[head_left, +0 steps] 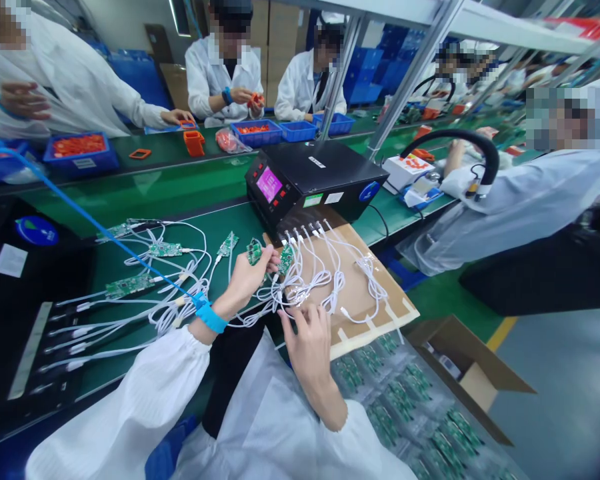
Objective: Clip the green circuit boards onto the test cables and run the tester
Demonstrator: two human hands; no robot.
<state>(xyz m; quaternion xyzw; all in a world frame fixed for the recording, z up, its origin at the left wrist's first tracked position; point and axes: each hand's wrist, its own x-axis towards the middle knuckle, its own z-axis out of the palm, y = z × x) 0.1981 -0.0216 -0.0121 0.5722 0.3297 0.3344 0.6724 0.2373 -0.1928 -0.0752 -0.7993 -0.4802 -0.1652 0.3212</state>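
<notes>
My left hand (251,275), with a blue wrist strap (211,316), has its fingers closed at a green circuit board (285,257). A second green circuit board (254,251) shows just behind the thumb; whether the hand touches it I cannot tell. My right hand (309,341) rests at the cardboard's near edge, fingers bent and apart, fingertips by the white cables (300,293). These cables run in coils from a black tester (310,177) with a lit pink screen. More circuit boards (166,249) lie on the green bench to the left, joined to white cables.
A second black box (10,300) with plugged cables stands at the left. Bagged circuit boards (400,393) lie at lower right beside an open carton (473,373). Across the bench, co-workers handle orange parts near blue bins (83,162). Metal posts (340,73) rise behind the tester.
</notes>
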